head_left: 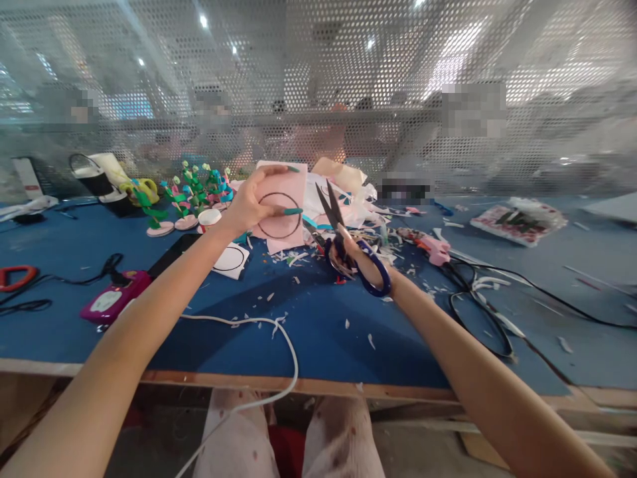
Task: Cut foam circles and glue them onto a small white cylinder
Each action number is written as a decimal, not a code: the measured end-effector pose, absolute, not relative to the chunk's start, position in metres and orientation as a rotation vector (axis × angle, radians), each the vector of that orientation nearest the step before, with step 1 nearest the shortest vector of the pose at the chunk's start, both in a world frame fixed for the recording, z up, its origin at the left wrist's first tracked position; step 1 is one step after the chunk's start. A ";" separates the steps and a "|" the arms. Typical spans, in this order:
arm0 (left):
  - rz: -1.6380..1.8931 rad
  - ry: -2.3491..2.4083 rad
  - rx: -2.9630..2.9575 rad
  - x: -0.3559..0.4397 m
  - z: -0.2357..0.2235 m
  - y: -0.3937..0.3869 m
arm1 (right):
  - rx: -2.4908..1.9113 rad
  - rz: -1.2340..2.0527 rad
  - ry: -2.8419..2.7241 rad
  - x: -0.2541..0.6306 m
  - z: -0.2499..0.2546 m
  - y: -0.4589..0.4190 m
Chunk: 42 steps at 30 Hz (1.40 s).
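Pointing up-left, scissors gape; pink sheet, long axis upright

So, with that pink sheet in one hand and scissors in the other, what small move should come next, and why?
Probably bring the scissors to the edge of the pink sheet: the left hand holds it up, the drawn circle looks uncut, and the right hand has the blades parted just beside it.

No lettering is legible; no brand, number or sign can be read.
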<state>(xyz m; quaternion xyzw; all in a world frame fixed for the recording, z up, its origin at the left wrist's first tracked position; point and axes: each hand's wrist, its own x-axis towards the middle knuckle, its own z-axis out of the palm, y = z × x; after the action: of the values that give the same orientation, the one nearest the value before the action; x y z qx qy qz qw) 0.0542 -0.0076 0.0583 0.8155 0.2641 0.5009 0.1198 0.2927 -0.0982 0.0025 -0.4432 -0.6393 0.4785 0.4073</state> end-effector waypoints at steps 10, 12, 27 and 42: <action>1.477 0.725 2.296 0.058 0.062 -0.013 | -1.185 0.867 -1.813 0.294 0.003 -0.103; 1.473 0.727 2.279 0.058 0.063 -0.015 | -1.198 0.847 -1.857 0.294 0.002 -0.102; 1.317 0.657 2.226 0.063 0.066 -0.028 | -1.309 0.861 -1.872 0.285 0.012 -0.113; 1.242 0.636 2.329 0.059 0.067 -0.032 | -1.334 0.781 -1.938 0.290 0.007 -0.109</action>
<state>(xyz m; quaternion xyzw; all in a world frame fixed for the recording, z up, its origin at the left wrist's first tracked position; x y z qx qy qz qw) 0.0587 -0.0317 0.0672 0.8384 0.2290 0.4471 0.2115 0.2899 -0.1094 0.0066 -0.5088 -0.7393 0.2978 0.3253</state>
